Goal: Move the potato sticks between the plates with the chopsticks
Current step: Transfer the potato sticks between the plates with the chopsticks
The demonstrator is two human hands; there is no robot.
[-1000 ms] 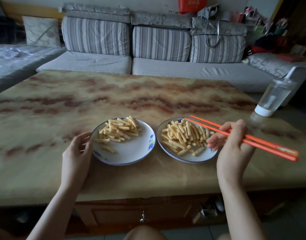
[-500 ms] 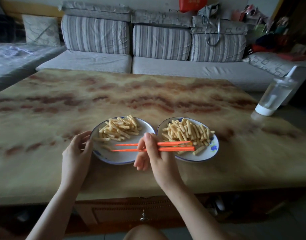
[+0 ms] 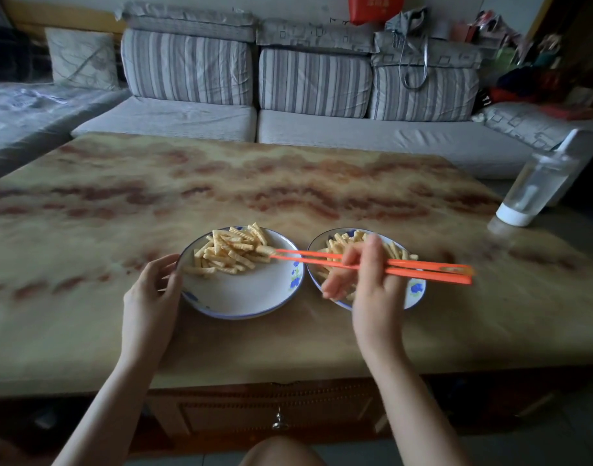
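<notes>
On the marble-look table (image 3: 86,230) two plates sit side by side, both with potato sticks (image 3: 231,253) on them. The right hand (image 3: 372,287) hangs over the right plate (image 3: 414,292), fingers wrapped round the orange chopsticks (image 3: 409,269). Their tips are nearly together, touching a stick at the pile's edge on the left plate (image 3: 241,294). The left hand (image 3: 150,297) grips that plate's rim. A clear bottle (image 3: 537,186) stands far right.

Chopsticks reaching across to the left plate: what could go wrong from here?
The chopsticks touch only the edge of the pile on the left plate, so a stick could slip and drop onto the table. The right hand hangs low over the right plate and might brush sticks off it.
</notes>
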